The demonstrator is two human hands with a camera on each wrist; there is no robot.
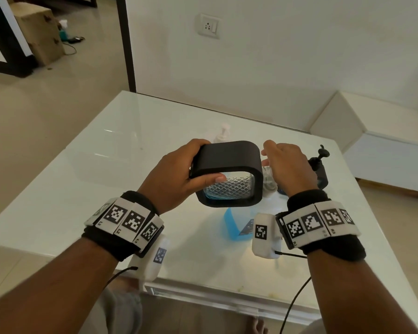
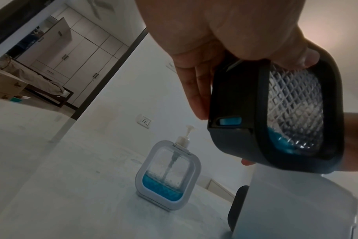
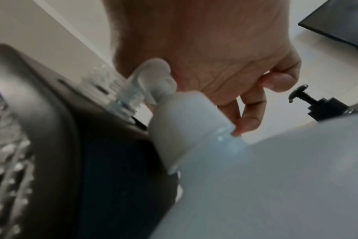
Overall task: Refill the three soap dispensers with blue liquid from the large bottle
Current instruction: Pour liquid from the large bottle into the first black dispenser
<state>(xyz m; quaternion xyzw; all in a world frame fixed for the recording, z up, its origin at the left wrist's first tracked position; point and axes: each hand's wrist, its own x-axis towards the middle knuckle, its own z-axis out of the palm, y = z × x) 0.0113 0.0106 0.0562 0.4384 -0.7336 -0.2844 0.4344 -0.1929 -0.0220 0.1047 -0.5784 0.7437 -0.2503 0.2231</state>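
Fingers of the left hand (image 1: 179,174) are curled round the black-framed square soap dispenser with a clear diamond-patterned body (image 1: 227,174), thumb laid across its near face and the other fingers behind its left side. The dispenser is lifted off the glossy white surface (image 1: 106,165) and tipped over, its clear face turned toward the person. In the left wrist view a shallow pool of blue liquid (image 2: 280,143) sits in its lowest corner, and blue shows through a small slot in the black frame.

Beside it, the right hand (image 1: 287,167) hangs at the dispenser's right edge with fingers loosely bent and apart, gripping nothing. In the right wrist view one fingertip is at the neck of the large translucent bottle of blue liquid (image 1: 237,225), just below its white cap (image 3: 186,119); real contact cannot be told through the blur. The bottle stands on the surface directly under both hands.

Farther back, the white-framed dispenser with a white pump (image 2: 168,174) stands upright, blue liquid low in it. A black pump dispenser (image 1: 320,169) stands right of the right hand, partly hidden.
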